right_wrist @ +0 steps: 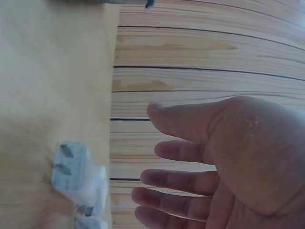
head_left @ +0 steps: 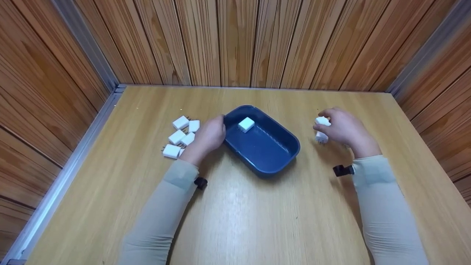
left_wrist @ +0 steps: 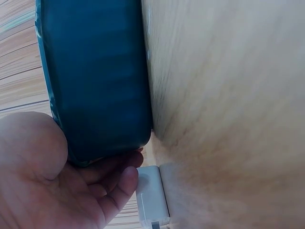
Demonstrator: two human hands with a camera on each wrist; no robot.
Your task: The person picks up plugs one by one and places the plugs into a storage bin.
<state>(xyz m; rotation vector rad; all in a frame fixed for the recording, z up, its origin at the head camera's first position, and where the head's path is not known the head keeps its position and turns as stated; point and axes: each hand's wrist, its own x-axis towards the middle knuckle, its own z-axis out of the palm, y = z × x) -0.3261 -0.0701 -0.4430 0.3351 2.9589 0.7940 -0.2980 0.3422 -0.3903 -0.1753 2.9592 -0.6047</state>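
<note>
A dark blue plastic tub [head_left: 266, 149] sits at mid-table with one white plug charger [head_left: 246, 124] inside, near its far left end. My left hand [head_left: 208, 136] grips the tub's left end, thumb by the rim and fingers against the outer wall, as the left wrist view shows. A white charger [left_wrist: 151, 193] lies just beside those fingertips. On the right, my right hand [head_left: 347, 129] hovers by a small group of white chargers [head_left: 321, 137], which thumb and fingers partly cover in the head view. Its fingers are extended and spread in the right wrist view, with the two-pronged charger [right_wrist: 71, 171] apart from them.
Several more white chargers [head_left: 180, 122] lie in a cluster left of the tub, partly hidden by my left hand. Wood-panelled walls [head_left: 235, 44] enclose the table [head_left: 235, 221] at the back and both sides. A dark wrist camera [head_left: 342, 170] juts inward from the right sleeve.
</note>
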